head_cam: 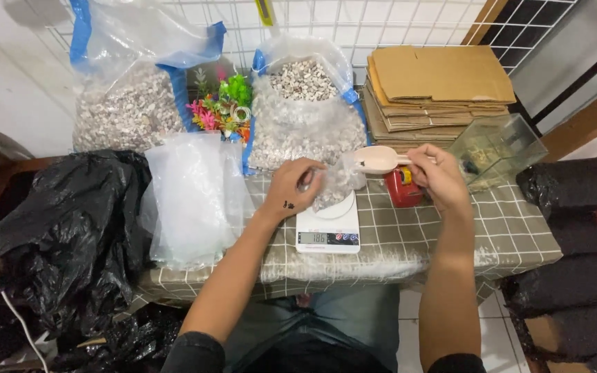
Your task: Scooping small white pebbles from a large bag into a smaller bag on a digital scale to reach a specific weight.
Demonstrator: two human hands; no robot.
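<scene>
My left hand [293, 186] holds open the mouth of a small clear plastic bag [336, 185] partly filled with pale gravel. The bag rests on a white digital kitchen scale [327, 231] with a lit display. My right hand [437, 174] grips the handle of a pale pink plastic scoop [376, 159], whose bowl is at the bag's opening. Behind them stands a large open clear bag of pale gravel [304, 114].
A second large gravel bag [129, 103] stands at back left, colourful plastic plants [224, 107] between the two. A stack of clear bags [191, 197], flattened cardboard [437, 86], a small glass tank [497, 146], a red object [403, 186] and black bags [57, 235] surround the checked tablecloth [513, 235].
</scene>
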